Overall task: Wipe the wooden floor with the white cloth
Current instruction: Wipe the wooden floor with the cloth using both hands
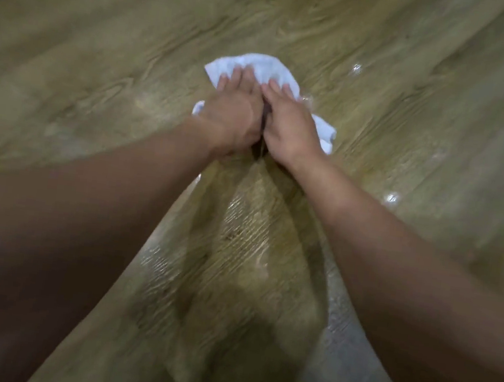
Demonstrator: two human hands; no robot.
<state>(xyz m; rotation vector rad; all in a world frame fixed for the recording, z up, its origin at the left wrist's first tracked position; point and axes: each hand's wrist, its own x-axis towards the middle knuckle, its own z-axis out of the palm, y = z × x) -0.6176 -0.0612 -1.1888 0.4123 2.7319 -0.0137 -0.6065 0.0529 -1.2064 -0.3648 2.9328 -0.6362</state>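
Left hand (233, 110) and right hand (288, 119), fingers spread flat, press side by side on the white cloth (266, 67), which lies crosswise beneath them on the wooden floor (101, 61).

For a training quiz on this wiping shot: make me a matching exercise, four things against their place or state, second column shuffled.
Column one:
1 left hand
2 right hand
3 white cloth
4 wooden floor

Column two:
A crumpled under both hands
B fingers straight, pressing the cloth's right part
C glistening wet in patches
D fingers straight, pressing the cloth's left part

Pairs: 1-D, 2-B, 3-A, 4-C
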